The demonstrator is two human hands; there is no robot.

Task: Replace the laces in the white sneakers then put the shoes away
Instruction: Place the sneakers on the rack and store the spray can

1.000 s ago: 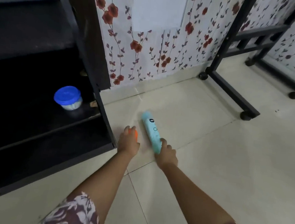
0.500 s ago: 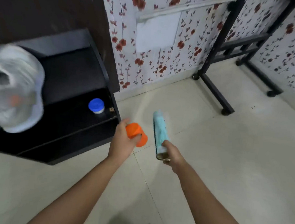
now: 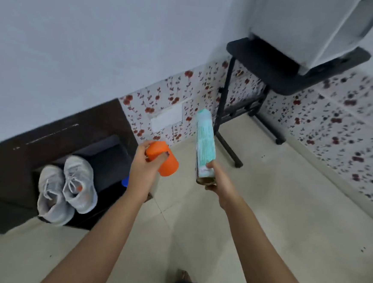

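Head view: your left hand (image 3: pixel 144 171) grips the orange cap (image 3: pixel 163 159), right hand (image 3: pixel 217 182) clamps the can (image 3: pixel 204 140); seat the cap squarely on the far tip.

Pictured in the left hand (image 3: pixel 141 173): an orange cap (image 3: pixel 164 160), with a blue lid (image 3: pixel 125 180) just left of the wrist. In the right hand (image 3: pixel 218 180): a tilted teal spray can (image 3: pixel 205 140). Beyond that hand, a black stand (image 3: pixel 276 68) under a white appliance (image 3: pixel 312 28), floral tiles (image 3: pixel 162 97) behind.

Home: shoe rack (image 3: pixel 104 157), floral wall tiles (image 3: pixel 162 99)
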